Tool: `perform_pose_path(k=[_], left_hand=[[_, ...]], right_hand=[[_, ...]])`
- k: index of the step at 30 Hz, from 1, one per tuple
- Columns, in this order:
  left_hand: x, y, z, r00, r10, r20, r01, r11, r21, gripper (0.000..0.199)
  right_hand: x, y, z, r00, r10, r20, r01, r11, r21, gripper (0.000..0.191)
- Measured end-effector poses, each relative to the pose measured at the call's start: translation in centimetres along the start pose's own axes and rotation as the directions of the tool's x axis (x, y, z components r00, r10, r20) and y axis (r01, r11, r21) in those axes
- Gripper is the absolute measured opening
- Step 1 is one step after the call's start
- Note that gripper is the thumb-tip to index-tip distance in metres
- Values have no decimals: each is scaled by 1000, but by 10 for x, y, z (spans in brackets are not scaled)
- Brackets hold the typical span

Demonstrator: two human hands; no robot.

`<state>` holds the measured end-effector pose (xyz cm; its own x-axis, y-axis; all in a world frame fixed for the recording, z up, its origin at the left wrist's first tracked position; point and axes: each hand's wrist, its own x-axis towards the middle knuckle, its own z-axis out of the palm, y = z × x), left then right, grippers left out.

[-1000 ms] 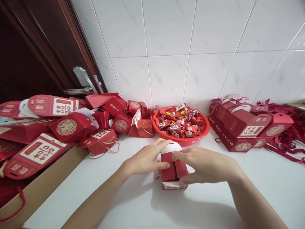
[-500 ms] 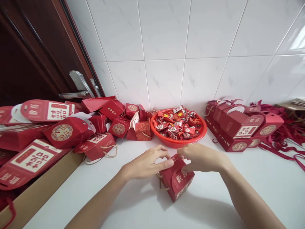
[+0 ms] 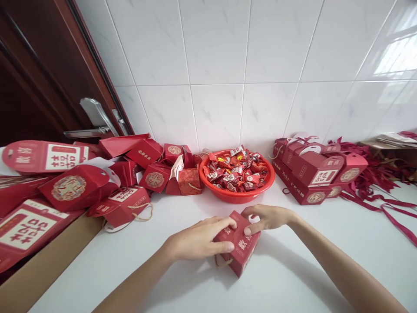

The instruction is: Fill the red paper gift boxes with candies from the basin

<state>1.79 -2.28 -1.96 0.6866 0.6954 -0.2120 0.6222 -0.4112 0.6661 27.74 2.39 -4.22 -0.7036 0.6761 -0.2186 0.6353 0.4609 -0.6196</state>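
Observation:
A small red gift box [image 3: 240, 250] with gold Chinese lettering and a twine handle [image 3: 223, 262] rests on the white table in front of me, its top flaps folded flat. My left hand [image 3: 208, 238] holds it from the left, with thumb and index finger on the top. On the far right side, my right hand [image 3: 265, 219] grips the same box, thumb pressing on the lid and fingers curled behind its edge. Just beyond stands a red plastic basin [image 3: 239, 198], filled with wrapped candies [image 3: 239, 171].
Assembled red boxes [image 3: 156, 176] are heaped at the left, beside a cardboard carton [image 3: 55, 261] of more boxes. At the right are stacked boxes [image 3: 309, 178] and dark red ribbons [image 3: 384, 200]. A tiled wall [image 3: 218, 108] and a door handle [image 3: 97, 121] lie behind.
The box's top flaps have gone from raised to pressed flat. My left hand has moved onto the lid, and my right hand has shifted slightly back from it. The view has turned a little right.

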Motion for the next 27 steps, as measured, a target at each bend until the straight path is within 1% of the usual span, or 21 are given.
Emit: perform_pose_path(k=[1, 3, 5, 7, 9, 10, 12, 13, 14, 16, 18, 20, 21, 23, 26, 27], left_hand=[[3, -2, -1, 1000, -8, 2, 8, 1000, 2, 53], [9, -6, 0, 1000, -2, -24, 2, 1000, -14, 58], [17, -10, 3, 998, 5, -63, -9, 998, -62, 59], [25, -11, 6, 995, -32, -99, 19, 991, -136, 58], [31, -8, 6, 983, -60, -175, 24, 979, -203, 57], [33, -5, 4, 972, -67, -225, 11, 971, -238, 57], [34, 5, -5, 954, -74, -290, -32, 939, -343, 58], [34, 11, -11, 954, -82, -288, -51, 903, -427, 59], [32, 19, -18, 960, -80, -270, -77, 849, -523, 60], [29, 35, -28, 956, -10, -293, -196, 722, -663, 56], [29, 52, -31, 945, 86, -315, -299, 616, -729, 49], [34, 67, -26, 941, 157, -299, -334, 557, -760, 48], [38, 74, -22, 936, 179, -302, -350, 548, -760, 49], [47, 85, -11, 919, 211, -333, -394, 551, -736, 53], [60, 95, 1, 901, 266, -344, -435, 537, -723, 60], [62, 98, 4, 896, 288, -337, -442, 522, -729, 61]], right_hand=[[0, 4, 0, 1000, 19, -19, -18, 999, 43, 53], [-3, 7, -2, 997, 56, -52, -45, 981, 189, 57], [-11, 5, -9, 993, 50, -110, -5, 926, 377, 58], [-21, -3, -18, 982, 35, -186, 73, 838, 541, 54], [-30, -12, -28, 955, 55, -291, 139, 784, 605, 50], [-35, -17, -32, 938, 66, -341, 166, 776, 609, 48], [-41, -25, -38, 909, 75, -409, 204, 777, 595, 45], [-43, -29, -39, 900, 77, -429, 216, 777, 591, 44], [-44, -32, -40, 895, 80, -439, 220, 777, 590, 44], [-45, -37, -39, 894, 90, -439, 212, 777, 592, 43], [-46, -42, -35, 901, 101, -423, 193, 778, 597, 43], [-46, -47, -30, 895, 112, -431, 189, 780, 596, 43], [-46, -48, -28, 882, 121, -454, 195, 785, 588, 44], [-46, -50, -23, 835, 141, -531, 215, 806, 552, 46], [-50, -49, -15, 735, 188, -652, 221, 842, 492, 38], [-53, -48, -12, 693, 214, -689, 213, 852, 478, 34]])
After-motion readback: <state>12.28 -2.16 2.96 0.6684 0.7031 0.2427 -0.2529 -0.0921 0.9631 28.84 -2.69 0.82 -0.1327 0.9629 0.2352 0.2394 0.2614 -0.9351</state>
